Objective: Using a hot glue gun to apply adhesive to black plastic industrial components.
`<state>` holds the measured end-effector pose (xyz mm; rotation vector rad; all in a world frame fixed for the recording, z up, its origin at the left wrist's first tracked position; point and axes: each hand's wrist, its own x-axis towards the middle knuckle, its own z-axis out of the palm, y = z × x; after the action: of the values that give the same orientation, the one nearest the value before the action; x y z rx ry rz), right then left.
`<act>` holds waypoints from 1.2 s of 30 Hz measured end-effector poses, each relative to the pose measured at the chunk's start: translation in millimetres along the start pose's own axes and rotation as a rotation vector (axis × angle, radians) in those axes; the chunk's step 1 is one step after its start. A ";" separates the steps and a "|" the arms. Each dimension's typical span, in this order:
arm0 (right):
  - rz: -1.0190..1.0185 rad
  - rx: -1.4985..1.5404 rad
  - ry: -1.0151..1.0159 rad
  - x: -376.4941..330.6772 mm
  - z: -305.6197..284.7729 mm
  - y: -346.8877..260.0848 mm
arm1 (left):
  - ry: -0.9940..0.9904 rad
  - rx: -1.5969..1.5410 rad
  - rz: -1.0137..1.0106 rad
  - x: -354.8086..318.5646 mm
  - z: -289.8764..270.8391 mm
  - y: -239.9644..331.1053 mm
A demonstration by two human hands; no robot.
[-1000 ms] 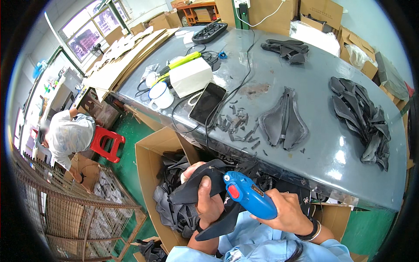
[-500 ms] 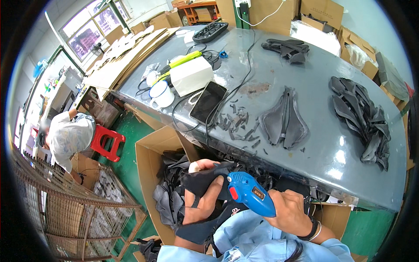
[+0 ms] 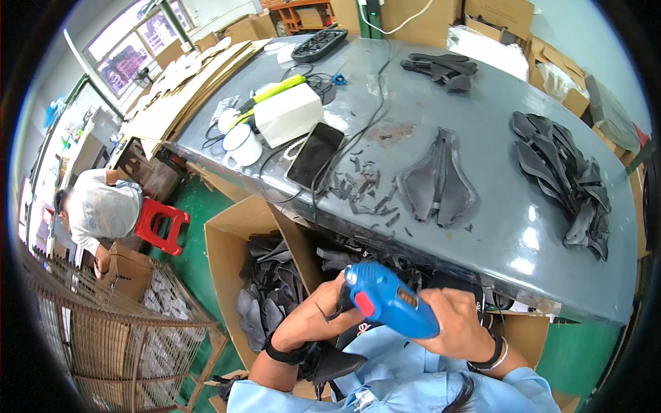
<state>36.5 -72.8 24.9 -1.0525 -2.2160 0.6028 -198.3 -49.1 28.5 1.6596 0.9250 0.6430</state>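
My right hand [image 3: 456, 325] is wrapped around the rear of a blue handheld power tool [image 3: 392, 303] with a red button on its side. Just left of the tool's front end, my left hand [image 3: 330, 308] has its fingers curled on a black saddle cover [image 3: 339, 365], which hangs down below the wrist. The tool's body hides the left fingertips and part of the cover. On the grey table ahead lies a flattened dark saddle cover [image 3: 438, 182], with black offcuts [image 3: 358, 184] strewn to its left.
A cardboard box [image 3: 231, 230] of black covers stands left of my hands. More covers lie in a pile [image 3: 568, 179] at right and a stack [image 3: 441, 69] at back. A phone [image 3: 315, 155], mug [image 3: 242, 146] and white box [image 3: 289, 117] sit at left. A person [image 3: 107, 210] bends near a wire cage [image 3: 131, 330].
My left hand has turned over and drawn in, and the black cover has swung from above the hand to below the wrist. The tool has shifted slightly left. The view has shifted a little.
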 end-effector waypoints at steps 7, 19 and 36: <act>0.301 0.403 0.176 21.4 -2.8 12.6 | -0.184 -0.404 -0.256 10.0 43.6 -12.1; 0.493 0.402 0.374 20.0 -1.9 10.4 | 0.713 -1.120 0.183 33.9 81.9 -18.8; 0.149 -0.074 0.168 -7.9 18.3 7.7 | 1.067 -0.744 0.436 16.3 42.6 -23.2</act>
<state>32.0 -77.2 4.5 -1.2668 -2.0407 0.4789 -161.2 -55.7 -6.2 0.7559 0.8383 2.0009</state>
